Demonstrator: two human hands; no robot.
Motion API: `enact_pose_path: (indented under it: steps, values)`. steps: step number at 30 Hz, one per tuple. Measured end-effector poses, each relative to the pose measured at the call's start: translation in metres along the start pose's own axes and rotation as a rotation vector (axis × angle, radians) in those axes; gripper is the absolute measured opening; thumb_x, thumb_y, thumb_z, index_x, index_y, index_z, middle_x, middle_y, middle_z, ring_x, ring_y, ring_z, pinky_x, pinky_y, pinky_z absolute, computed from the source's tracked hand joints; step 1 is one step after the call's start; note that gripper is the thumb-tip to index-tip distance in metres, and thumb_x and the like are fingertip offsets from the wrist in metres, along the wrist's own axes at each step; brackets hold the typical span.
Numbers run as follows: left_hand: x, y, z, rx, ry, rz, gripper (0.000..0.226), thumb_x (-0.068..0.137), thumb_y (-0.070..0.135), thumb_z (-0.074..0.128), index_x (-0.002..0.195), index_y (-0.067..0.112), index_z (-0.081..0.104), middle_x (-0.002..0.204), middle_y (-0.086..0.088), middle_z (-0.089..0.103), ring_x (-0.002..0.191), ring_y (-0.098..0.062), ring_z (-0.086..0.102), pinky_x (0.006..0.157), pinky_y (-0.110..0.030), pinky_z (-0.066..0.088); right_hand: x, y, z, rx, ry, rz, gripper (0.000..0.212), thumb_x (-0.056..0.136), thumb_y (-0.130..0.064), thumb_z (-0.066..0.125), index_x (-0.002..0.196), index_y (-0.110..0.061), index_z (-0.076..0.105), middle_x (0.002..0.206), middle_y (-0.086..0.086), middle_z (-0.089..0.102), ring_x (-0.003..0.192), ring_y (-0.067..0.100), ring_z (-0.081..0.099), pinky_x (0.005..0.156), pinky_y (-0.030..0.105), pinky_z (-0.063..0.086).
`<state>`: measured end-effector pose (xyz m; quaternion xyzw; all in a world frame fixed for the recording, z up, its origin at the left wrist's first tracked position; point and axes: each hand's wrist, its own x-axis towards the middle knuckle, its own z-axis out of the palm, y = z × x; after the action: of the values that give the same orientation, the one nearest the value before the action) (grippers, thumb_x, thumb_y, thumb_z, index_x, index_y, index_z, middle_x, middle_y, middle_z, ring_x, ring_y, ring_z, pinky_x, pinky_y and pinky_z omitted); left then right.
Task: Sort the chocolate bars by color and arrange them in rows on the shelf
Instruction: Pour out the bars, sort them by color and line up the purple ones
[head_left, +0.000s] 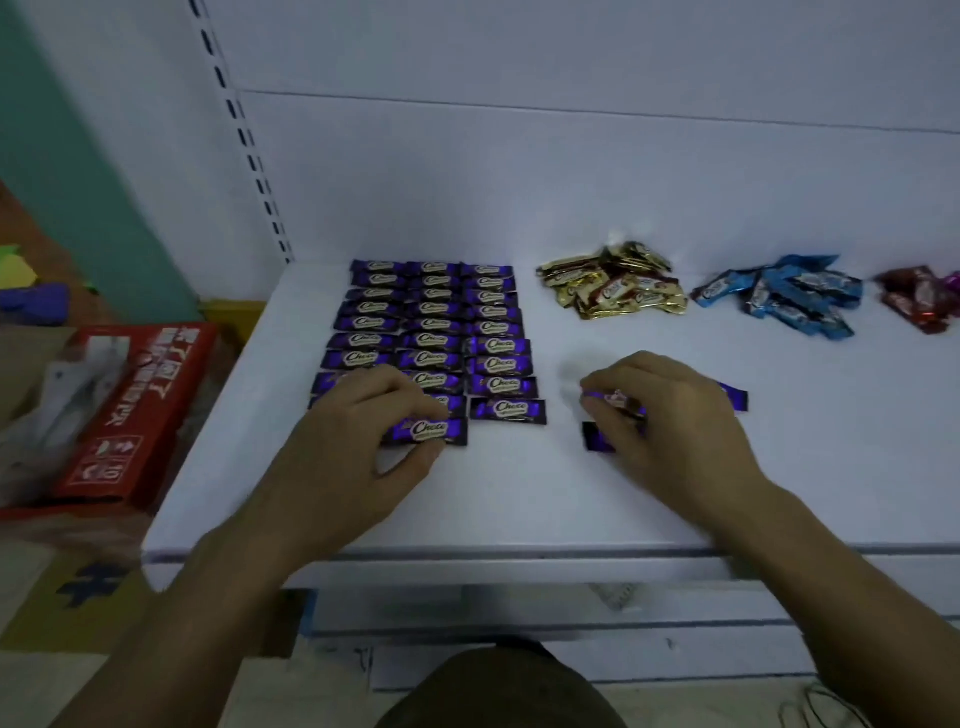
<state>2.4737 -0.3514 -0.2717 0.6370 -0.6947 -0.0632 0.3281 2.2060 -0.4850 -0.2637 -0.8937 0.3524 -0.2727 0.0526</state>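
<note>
The purple stage is well along on the white shelf (519, 493); the left hand (353, 431) pinches a purple Choco bar (434, 431) between thumb and fingers at the near end of the purple block (431, 322); the right hand (675, 415) curls round spare purple bars (597, 436) just to the right; next, I'd judge, that bar needs squaring in line before another follows; the gold heap (613, 288), blue heap (779, 296) and red heap (919, 301) wait unsorted at the back.

The purple chocolate bars (431, 325) have smooth, glossy film wrappers; the gold bars (613, 288) look like shiny, crinkled metallic foil; the blue bars (784, 299) and red bars (917, 301) are glossy too. The shelf (519, 499) is smooth, matt white; the red carton (140, 410) is printed cardboard
</note>
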Motion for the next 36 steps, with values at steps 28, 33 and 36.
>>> enact_pose_path:
  steps: [28,33,36]
  values:
    - [0.077,0.066,0.071,0.018,-0.158,0.262,0.02,0.075,0.041,0.064,0.083,0.022,0.064,0.074,0.01,0.061,0.069,-0.006,0.049,0.064,-0.029,0.051,0.026,0.07,-0.027,0.175,-0.331,-0.049,0.018,0.075,-0.03,0.084,0.091,-0.025,0.075,0.082,-0.014,0.069,0.075,0.002,0.061,0.062,0.009,0.045]
    - [0.049,0.054,0.04,-0.034,-0.05,0.23,0.021,0.078,0.039,0.067,0.085,0.019,0.067,0.085,0.01,0.065,0.081,-0.004,0.057,0.076,-0.02,0.05,0.025,0.053,-0.025,0.268,-0.212,-0.104,0.014,0.077,-0.027,0.082,0.088,-0.022,0.076,0.079,-0.012,0.068,0.072,0.008,0.06,0.061,0.013,0.045]
    - [0.025,0.038,0.024,0.0,0.01,0.197,0.023,0.077,0.039,0.069,0.085,0.018,0.068,0.09,0.01,0.067,0.087,-0.004,0.06,0.082,-0.02,0.05,0.021,0.028,-0.017,0.317,-0.214,-0.177,0.011,0.079,-0.025,0.081,0.088,-0.02,0.078,0.085,-0.009,0.071,0.075,0.007,0.061,0.065,0.017,0.05]
